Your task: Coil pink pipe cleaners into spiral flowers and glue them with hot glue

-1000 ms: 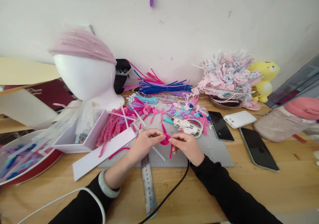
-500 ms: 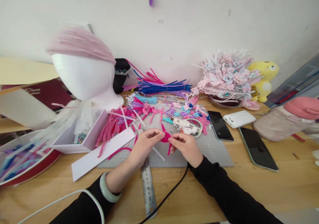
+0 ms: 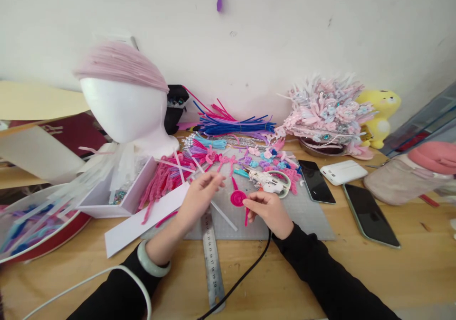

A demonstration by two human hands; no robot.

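A hot-pink pipe cleaner coil [image 3: 238,198], a flat round spiral with straight ends sticking out above and below, is pinched at its right edge by my right hand [image 3: 268,211]. Apart from the coil, to its left, my left hand [image 3: 202,192] hovers with fingers loosely bent and holds nothing I can see. Beneath both hands lies a grey cutting mat [image 3: 302,222]. A metal ruler [image 3: 213,268] extends from under my left hand toward the front edge. Beyond my right hand rest scissors [image 3: 284,182] and a white glue gun [image 3: 263,180].
Bundled pipe cleaners [image 3: 235,124] lie by the wall. A white foam head [image 3: 124,106] and a bead box [image 3: 110,209] stand left; a decorated pink headpiece [image 3: 327,111] stands back right. Phones [image 3: 370,215], a power bank [image 3: 344,172] and a black cable [image 3: 245,275] lie about.
My left hand has let go of the coil and moved left and slightly up. My right hand still holds the coil, which now shows its round face more fully.
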